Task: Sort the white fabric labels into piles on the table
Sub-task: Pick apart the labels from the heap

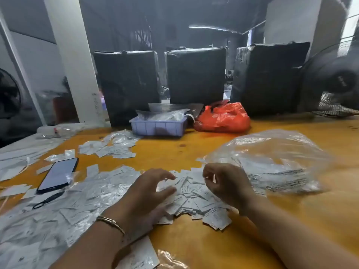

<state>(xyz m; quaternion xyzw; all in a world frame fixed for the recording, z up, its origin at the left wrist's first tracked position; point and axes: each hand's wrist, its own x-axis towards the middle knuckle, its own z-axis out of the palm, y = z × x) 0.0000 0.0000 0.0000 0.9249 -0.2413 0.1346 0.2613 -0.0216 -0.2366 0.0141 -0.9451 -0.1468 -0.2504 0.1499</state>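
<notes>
Watching: I see both bare hands over a loose heap of small white printed fabric labels [192, 193] on the orange-yellow wooden table [194, 247].
Left hand: my left hand [147, 193] lies palm down on the heap, fingers spread and only slightly bent, holding nothing; a thin gold bangle [110, 223] sits on its wrist.
Right hand: my right hand [225, 183] hovers just right of the left, fingers curled inward toward the thumb; blur keeps me from telling whether it pinches a label.
Labels: the heap lies under and between both hands, and more labels spread left of the left hand.
Right of the grip: a crumpled clear plastic bag [272, 162] lies just beside the right hand.
Left of the grip: a dark-screened smartphone [58, 174] lies among scattered labels.
Beyond the grip: a lilac plastic tray [158, 128], a red plastic bag [223, 118] beside it, and three black wrapped blocks [196, 74] behind them.
</notes>
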